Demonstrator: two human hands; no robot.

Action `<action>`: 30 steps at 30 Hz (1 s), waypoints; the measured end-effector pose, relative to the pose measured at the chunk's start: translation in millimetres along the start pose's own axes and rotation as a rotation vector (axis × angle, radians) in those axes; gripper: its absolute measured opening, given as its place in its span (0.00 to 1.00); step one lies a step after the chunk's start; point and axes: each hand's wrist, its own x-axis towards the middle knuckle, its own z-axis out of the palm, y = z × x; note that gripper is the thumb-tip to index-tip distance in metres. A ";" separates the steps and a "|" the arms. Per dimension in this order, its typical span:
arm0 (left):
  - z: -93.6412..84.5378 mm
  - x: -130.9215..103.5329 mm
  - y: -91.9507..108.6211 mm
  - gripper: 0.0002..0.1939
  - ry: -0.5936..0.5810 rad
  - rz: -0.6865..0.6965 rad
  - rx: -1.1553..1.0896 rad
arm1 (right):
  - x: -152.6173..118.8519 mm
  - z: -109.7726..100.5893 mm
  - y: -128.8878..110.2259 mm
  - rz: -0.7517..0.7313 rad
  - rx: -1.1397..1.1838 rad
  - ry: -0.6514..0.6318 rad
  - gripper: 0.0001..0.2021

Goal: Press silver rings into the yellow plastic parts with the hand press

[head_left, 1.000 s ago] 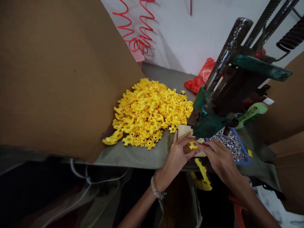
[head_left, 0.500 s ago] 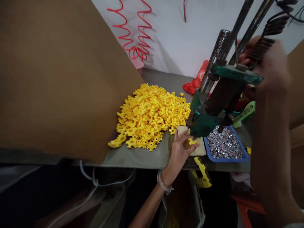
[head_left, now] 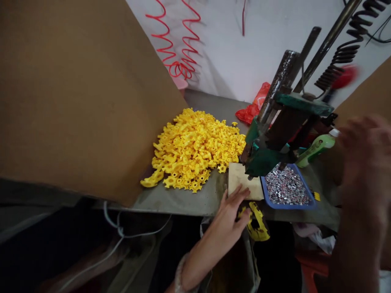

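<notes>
My left hand (head_left: 230,213) reaches over the table's front edge, fingers stretched and apart, fingertips at the near edge of a pale square pad (head_left: 244,185). A small yellow patch shows between thumb and fingers; whether it is a loose piece I cannot tell. Over the pad stands a green hand press (head_left: 267,160), its tip above the bare surface. My right hand (head_left: 366,142) is smeared by motion at the right, apart from the press's blurred red lever knob (head_left: 345,77). A heap of yellow plastic parts (head_left: 195,146) lies left of the pad.
Right of the pad, a blue tray (head_left: 288,206) holds many small shiny metal pieces. Behind it lies a green bottle (head_left: 319,148). A yellow frame-like piece (head_left: 259,224) hangs at the table edge above an open bag (head_left: 235,264). Cardboard (head_left: 76,101) rises at the left.
My left hand has drawn back towards me from under the press, and the yellow part there has left the pad. My right hand has come off the lever and moved down and right.
</notes>
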 end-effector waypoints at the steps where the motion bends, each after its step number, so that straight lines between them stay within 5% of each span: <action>1: -6.4 1.5 -4.4 0.18 0.023 -0.005 0.033 | -5.7 11.2 10.7 0.075 0.004 -0.034 0.19; 4: -19.2 20.8 -26.8 0.17 0.182 -0.104 0.275 | -42.0 55.7 43.8 0.255 -0.079 -0.310 0.12; 9: -12.5 54.2 -54.6 0.15 0.085 -0.223 0.628 | -104.0 100.1 62.0 0.055 -0.312 -0.533 0.14; 17: -10.2 59.0 -71.1 0.14 0.029 -0.131 0.591 | -104.8 77.6 61.4 0.123 -0.375 -0.651 0.12; 22: -22.6 62.8 -69.1 0.12 -0.006 -0.110 0.444 | -107.6 69.7 62.2 -0.009 -0.494 -0.547 0.15; 30: -31.9 55.5 -62.2 0.13 0.134 -0.086 0.316 | -104.1 56.2 42.3 -0.121 -0.437 -0.393 0.11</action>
